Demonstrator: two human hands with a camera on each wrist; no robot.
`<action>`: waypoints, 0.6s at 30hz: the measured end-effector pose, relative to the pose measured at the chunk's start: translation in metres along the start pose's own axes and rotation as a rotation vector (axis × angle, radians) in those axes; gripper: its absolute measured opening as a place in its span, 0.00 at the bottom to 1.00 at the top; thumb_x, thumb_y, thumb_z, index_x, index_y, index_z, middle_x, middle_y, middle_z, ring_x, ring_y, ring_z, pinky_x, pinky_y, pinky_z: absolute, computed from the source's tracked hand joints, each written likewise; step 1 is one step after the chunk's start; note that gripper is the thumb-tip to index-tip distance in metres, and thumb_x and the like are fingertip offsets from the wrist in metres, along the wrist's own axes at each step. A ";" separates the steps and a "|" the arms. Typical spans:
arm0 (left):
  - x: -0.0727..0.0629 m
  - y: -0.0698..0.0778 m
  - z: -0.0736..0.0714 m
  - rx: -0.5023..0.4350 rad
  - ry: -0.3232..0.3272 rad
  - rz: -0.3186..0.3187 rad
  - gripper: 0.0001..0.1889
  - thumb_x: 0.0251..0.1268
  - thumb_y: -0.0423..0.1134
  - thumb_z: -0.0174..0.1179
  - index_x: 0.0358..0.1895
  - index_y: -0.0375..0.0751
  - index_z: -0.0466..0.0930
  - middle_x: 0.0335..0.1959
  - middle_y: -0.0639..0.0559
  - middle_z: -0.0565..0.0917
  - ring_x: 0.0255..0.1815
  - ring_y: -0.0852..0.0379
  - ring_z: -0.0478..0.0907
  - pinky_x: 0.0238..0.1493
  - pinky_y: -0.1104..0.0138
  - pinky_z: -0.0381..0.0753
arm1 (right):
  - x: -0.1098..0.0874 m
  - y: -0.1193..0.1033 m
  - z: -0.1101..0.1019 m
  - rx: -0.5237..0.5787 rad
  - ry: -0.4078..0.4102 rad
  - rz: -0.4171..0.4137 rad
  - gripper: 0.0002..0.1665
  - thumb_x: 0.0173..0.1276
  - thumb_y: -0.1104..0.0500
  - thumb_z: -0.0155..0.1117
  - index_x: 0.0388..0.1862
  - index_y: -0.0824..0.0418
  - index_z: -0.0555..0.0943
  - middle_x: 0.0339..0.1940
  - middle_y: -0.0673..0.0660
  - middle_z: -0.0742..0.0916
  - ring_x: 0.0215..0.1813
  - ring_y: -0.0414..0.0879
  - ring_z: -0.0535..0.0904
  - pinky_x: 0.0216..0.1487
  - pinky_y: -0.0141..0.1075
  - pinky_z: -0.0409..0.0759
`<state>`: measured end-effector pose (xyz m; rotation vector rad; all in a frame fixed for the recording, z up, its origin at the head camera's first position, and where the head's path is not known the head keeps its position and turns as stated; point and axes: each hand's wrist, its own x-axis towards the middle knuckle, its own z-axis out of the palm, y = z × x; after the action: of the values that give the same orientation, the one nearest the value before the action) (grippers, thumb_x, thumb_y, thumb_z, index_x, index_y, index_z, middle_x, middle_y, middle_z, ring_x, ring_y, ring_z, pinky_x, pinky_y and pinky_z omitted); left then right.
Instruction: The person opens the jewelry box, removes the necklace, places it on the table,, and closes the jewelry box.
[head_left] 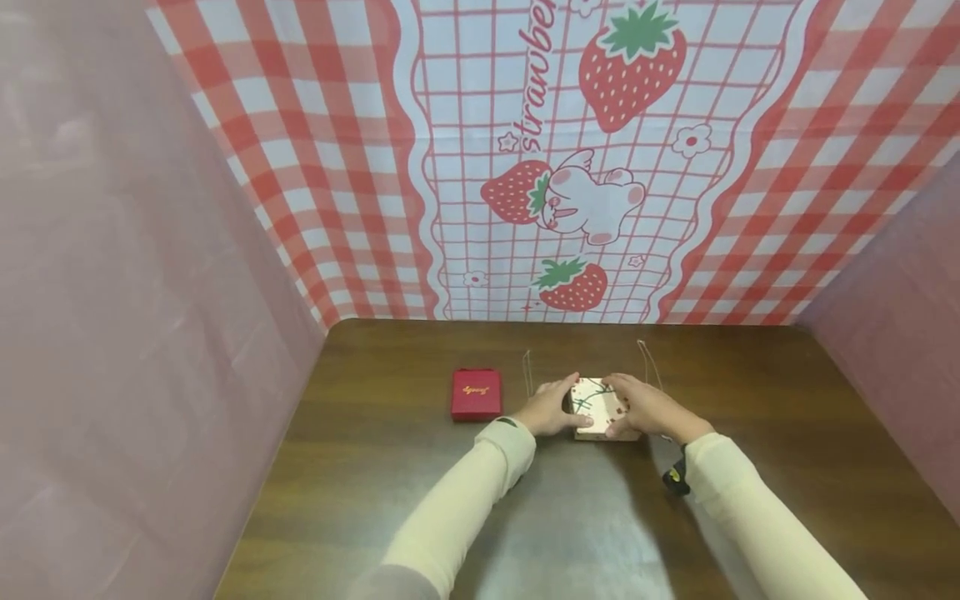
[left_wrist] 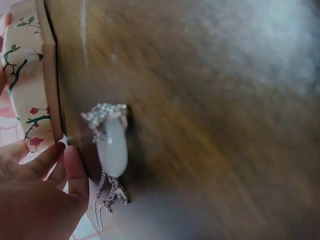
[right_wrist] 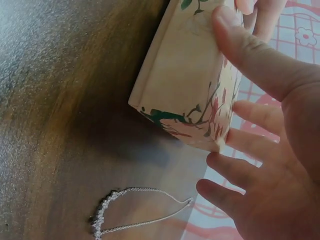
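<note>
A cream box [head_left: 597, 407] printed with red blossoms and green branches is on the brown table, held between both hands. My left hand [head_left: 547, 410] grips its left side, thumb along the near edge and fingers toward the far corner. On the right side, my right hand [head_left: 651, 411] holds it the same way; the right wrist view shows the thumb [right_wrist: 230, 30] on the box's top edge. Just left of the box lies a silver necklace with a white pendant [left_wrist: 114, 150]. A second silver necklace [right_wrist: 102, 207], set with sparkling stones, lies right of it.
A small red box [head_left: 476, 394] with gold lettering stands to the left of the left hand. Behind the table [head_left: 360, 467] hangs a strawberry-patterned checked cloth [head_left: 352, 167]. Pinkish cloth walls [head_left: 135, 292] flank both sides. A dark device [head_left: 676, 477] is strapped at the right wrist.
</note>
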<state>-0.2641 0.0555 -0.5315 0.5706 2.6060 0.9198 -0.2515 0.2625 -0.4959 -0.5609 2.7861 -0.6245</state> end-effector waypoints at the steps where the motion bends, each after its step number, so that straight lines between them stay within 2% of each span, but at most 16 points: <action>1: -0.001 0.000 -0.002 0.003 0.004 0.003 0.46 0.59 0.58 0.65 0.78 0.52 0.52 0.76 0.54 0.63 0.77 0.51 0.57 0.75 0.56 0.60 | 0.001 -0.001 -0.001 -0.005 0.001 -0.002 0.55 0.45 0.47 0.81 0.68 0.70 0.67 0.69 0.75 0.69 0.66 0.72 0.68 0.62 0.65 0.69; 10: -0.001 0.000 -0.004 0.012 -0.019 0.013 0.46 0.59 0.59 0.65 0.78 0.52 0.52 0.77 0.55 0.62 0.77 0.51 0.57 0.75 0.56 0.59 | 0.001 -0.004 -0.001 -0.008 0.001 0.003 0.54 0.45 0.50 0.81 0.67 0.72 0.67 0.68 0.76 0.71 0.67 0.71 0.68 0.63 0.64 0.69; 18: 0.000 0.001 -0.001 0.058 -0.004 -0.001 0.47 0.59 0.59 0.65 0.77 0.52 0.52 0.76 0.55 0.63 0.76 0.52 0.59 0.75 0.59 0.61 | 0.001 -0.004 -0.002 -0.014 -0.002 -0.006 0.54 0.44 0.50 0.81 0.66 0.71 0.67 0.67 0.75 0.71 0.64 0.72 0.70 0.61 0.64 0.71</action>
<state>-0.2644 0.0554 -0.5299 0.5859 2.6364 0.8442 -0.2515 0.2590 -0.4926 -0.5720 2.7901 -0.6061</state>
